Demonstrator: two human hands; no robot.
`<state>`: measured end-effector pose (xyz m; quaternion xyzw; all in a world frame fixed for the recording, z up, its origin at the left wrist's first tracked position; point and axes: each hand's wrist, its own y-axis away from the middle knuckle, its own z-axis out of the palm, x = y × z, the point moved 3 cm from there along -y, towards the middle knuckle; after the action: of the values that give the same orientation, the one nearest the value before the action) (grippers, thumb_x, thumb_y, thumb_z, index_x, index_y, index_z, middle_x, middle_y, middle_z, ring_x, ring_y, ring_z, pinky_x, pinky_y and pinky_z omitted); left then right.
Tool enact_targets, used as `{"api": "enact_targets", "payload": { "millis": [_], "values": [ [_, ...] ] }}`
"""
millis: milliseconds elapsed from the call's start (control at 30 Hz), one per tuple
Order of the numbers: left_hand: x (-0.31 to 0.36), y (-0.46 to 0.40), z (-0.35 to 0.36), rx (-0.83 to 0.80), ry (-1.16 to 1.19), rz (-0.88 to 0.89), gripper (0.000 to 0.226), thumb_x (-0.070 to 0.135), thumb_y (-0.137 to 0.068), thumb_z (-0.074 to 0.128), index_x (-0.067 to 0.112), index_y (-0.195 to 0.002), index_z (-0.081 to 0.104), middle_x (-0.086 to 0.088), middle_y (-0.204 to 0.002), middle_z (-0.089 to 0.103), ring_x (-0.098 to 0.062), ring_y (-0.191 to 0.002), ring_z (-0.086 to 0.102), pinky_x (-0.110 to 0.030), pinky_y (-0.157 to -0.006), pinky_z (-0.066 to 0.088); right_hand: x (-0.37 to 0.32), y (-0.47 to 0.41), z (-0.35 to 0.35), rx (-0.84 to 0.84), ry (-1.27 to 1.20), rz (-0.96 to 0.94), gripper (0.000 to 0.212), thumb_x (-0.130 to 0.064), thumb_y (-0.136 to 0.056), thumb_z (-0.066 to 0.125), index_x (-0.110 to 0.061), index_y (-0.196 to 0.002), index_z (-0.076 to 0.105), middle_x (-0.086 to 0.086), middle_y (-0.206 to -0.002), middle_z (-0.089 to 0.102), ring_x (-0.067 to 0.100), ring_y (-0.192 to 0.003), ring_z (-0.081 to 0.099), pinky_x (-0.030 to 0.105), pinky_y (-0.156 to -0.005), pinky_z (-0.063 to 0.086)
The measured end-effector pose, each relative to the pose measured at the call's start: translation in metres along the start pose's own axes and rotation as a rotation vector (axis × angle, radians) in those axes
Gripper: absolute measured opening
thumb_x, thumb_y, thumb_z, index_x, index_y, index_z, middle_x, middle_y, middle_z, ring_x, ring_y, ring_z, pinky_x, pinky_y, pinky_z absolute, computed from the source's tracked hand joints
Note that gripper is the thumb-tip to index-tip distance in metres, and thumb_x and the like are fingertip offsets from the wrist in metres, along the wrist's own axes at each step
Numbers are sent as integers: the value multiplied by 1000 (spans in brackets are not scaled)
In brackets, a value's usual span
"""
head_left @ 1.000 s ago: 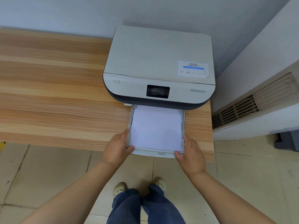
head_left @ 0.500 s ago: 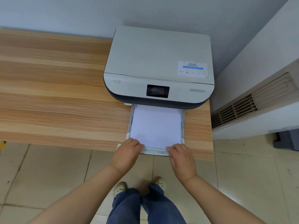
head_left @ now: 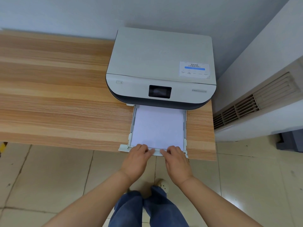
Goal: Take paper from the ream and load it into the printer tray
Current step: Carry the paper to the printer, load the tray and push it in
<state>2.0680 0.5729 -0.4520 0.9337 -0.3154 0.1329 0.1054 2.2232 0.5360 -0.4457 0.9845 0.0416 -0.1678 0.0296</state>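
A white printer [head_left: 160,63] with a small dark screen stands at the right end of a wooden table [head_left: 57,95]. Its printer tray [head_left: 185,128] is pulled out toward me over the table's front edge, and a stack of white paper [head_left: 157,126] lies flat in it. My left hand [head_left: 136,159] and my right hand [head_left: 177,161] sit side by side at the middle of the tray's front lip. The fingers curl over the paper's near edge and the thumbs nearly meet. No ream is in view.
A white wall unit with vent grilles [head_left: 255,108] stands just right of the table. A grey wall rises behind the printer. Tiled floor [head_left: 49,177], my jeans and shoes are below the table edge. A dark box [head_left: 290,141] sits on the floor at the far right.
Both hands moved from the tray's front corners inward to the middle of its front lip. The tray and paper stay where they were.
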Motion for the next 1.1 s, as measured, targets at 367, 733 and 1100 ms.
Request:
{"api": "enact_targets", "payload": {
  "millis": [367, 733, 1100],
  "values": [
    [-24, 17, -9, 71, -17, -129, 63, -12, -49, 76, 16, -105, 70, -3, -72, 59, -23, -66, 58, -29, -59, 48, 32, 19, -10, 29, 65, 84, 49, 2, -61, 76, -17, -104, 68, 1, -81, 61, 21, -73, 59, 33, -68, 49],
    [-49, 24, -28, 129, 35, -256, 39, -8, -59, 75, 17, -90, 75, -5, -68, 59, -28, -64, 56, -32, -58, 42, 42, 23, -16, 88, 142, 107, 43, 0, -59, 78, -20, -97, 71, 5, -84, 64, 24, -75, 59, 35, -68, 49],
    [-70, -10, -44, 126, 284, -533, 37, 7, -79, 58, 14, -115, 61, -12, -96, 58, -31, -98, 48, -35, -77, 40, 53, 0, -24, 73, -229, 270, 22, 3, -79, 64, -11, -93, 73, 5, -85, 60, 21, -83, 53, 27, -69, 42]
  ]
}}
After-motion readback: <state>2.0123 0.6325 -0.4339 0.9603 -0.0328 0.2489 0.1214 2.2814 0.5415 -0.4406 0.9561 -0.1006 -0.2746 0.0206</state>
